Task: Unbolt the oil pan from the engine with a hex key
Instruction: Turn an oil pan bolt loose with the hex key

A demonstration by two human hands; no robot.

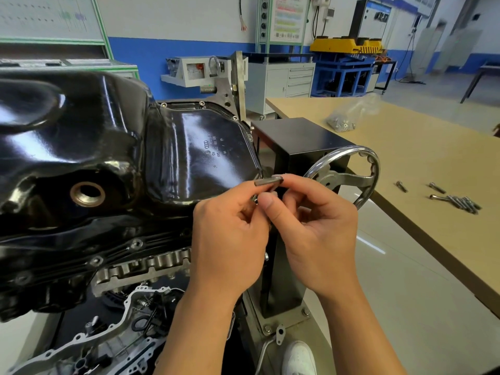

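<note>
The glossy black oil pan (113,147) sits on the upturned engine (140,266), filling the left half of the view. Bolts still show along its flange, e.g. one (136,243) at the near edge. Both hands meet at the pan's near right corner. My left hand (230,234) and my right hand (316,228) together pinch a short grey hex key (267,181), its top arm lying level above the fingertips. The key's lower end is hidden behind my fingers. Several removed bolts (460,203) lie on the wooden table to the right.
A black engine stand post (297,147) with a chrome handwheel (359,169) stands right behind my hands. The wooden table (422,163) carries a plastic bag of hardware (343,121). My white shoe (299,358) is on the stand's base. Cabinets and benches line the far wall.
</note>
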